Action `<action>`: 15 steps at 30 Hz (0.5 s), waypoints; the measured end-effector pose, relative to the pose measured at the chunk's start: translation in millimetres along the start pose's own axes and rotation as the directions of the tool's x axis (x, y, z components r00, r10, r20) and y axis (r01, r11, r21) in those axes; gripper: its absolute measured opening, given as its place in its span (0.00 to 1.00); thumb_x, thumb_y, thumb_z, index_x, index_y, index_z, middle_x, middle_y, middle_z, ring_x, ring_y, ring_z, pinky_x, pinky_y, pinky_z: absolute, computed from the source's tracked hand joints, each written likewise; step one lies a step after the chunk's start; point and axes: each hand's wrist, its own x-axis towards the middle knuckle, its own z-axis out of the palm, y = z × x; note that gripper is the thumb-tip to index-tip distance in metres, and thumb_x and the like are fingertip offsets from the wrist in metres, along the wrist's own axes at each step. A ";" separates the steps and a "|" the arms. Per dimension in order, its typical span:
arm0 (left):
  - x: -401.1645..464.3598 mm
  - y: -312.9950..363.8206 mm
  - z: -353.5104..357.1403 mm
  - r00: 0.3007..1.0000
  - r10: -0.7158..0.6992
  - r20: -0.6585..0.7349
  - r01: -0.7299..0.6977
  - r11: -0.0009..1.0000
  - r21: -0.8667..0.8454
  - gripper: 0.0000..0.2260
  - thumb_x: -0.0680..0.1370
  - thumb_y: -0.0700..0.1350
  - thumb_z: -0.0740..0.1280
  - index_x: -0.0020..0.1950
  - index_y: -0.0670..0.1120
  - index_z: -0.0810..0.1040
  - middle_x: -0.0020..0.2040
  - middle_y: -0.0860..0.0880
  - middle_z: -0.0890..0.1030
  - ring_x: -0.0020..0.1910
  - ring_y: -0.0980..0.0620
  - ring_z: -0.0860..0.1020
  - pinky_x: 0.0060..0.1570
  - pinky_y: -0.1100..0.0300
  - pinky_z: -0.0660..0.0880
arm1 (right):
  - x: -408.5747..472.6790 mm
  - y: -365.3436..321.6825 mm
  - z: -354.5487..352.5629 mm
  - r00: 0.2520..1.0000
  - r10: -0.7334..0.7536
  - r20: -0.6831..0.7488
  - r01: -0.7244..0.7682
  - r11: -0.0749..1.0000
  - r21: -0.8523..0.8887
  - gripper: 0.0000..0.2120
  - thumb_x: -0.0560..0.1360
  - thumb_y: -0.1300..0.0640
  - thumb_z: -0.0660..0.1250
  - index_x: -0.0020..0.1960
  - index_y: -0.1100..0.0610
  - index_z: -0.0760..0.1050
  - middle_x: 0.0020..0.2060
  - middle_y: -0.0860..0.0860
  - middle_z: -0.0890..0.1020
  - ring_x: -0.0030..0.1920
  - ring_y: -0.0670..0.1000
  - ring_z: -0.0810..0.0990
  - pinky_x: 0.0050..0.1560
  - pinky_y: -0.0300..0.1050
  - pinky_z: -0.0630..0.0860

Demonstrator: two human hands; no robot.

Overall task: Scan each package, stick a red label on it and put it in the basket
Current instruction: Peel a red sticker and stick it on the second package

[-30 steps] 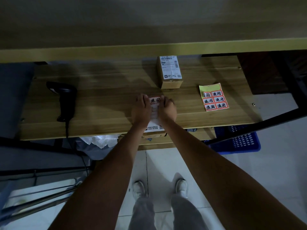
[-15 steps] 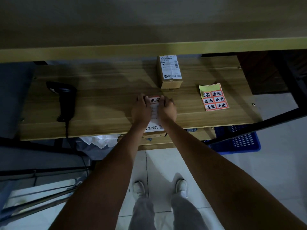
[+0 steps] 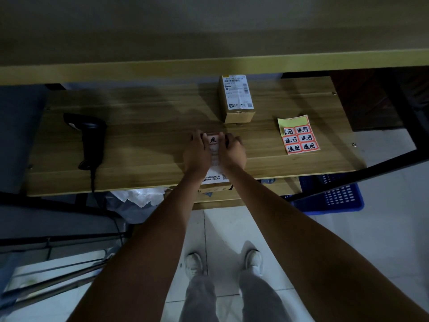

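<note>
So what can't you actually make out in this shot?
- Head view: most of the near package and half its red label, covered by the left hand and right hand.
- Blue basket contents, hidden by the table.
- Far package print, too small.

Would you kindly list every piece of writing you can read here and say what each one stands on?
"退回": each whole label on the sticker sheet.
"退": red label on the near package, between the left hand and right hand; the rest is covered.
Near package's printed lines: too small.
Far package shipping label: blurred.
</note>
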 end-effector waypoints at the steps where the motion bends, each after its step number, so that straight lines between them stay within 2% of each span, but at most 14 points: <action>1: 0.6 -2.0 1.5 1.000 -0.001 -0.003 0.001 1.000 0.000 0.14 0.84 0.46 0.52 0.57 0.38 0.72 0.54 0.40 0.77 0.49 0.43 0.77 0.38 0.63 0.60 | -0.2 0.2 0.1 1.000 -0.002 -0.002 0.002 1.000 0.003 0.20 0.82 0.44 0.52 0.58 0.55 0.76 0.54 0.55 0.77 0.52 0.55 0.78 0.48 0.47 0.75; 5: -1.7 -1.2 0.8 1.000 -0.016 -0.006 0.015 0.998 -0.054 0.14 0.84 0.46 0.53 0.56 0.38 0.72 0.51 0.40 0.79 0.47 0.43 0.79 0.31 0.66 0.60 | -1.3 0.0 1.7 0.999 0.051 -0.017 -0.050 0.998 0.045 0.22 0.82 0.43 0.50 0.56 0.56 0.77 0.54 0.56 0.77 0.52 0.55 0.78 0.51 0.52 0.78; 8: -3.0 2.8 -0.4 0.999 -0.041 0.002 0.041 0.996 -0.075 0.15 0.83 0.49 0.56 0.59 0.39 0.73 0.54 0.40 0.79 0.50 0.42 0.79 0.38 0.64 0.62 | -3.3 0.3 -0.4 0.998 0.063 0.016 -0.064 0.995 0.078 0.23 0.79 0.37 0.56 0.57 0.53 0.77 0.54 0.53 0.77 0.50 0.52 0.78 0.52 0.51 0.77; 10: -2.8 4.3 -1.2 0.999 -0.045 0.007 0.045 0.996 -0.072 0.15 0.82 0.50 0.58 0.60 0.40 0.73 0.56 0.40 0.78 0.52 0.42 0.78 0.41 0.62 0.62 | -3.3 0.1 -2.2 0.997 0.063 0.033 -0.065 0.995 0.073 0.22 0.78 0.37 0.59 0.58 0.53 0.76 0.54 0.52 0.76 0.50 0.51 0.77 0.51 0.49 0.76; 15: -1.0 1.4 -0.3 1.000 -0.019 0.022 0.019 1.000 -0.005 0.16 0.83 0.50 0.54 0.60 0.41 0.72 0.54 0.42 0.78 0.50 0.45 0.79 0.40 0.61 0.66 | -0.9 -0.9 -0.7 1.000 0.021 0.014 -0.021 1.000 0.020 0.20 0.82 0.42 0.53 0.58 0.54 0.76 0.56 0.54 0.76 0.52 0.55 0.79 0.49 0.49 0.76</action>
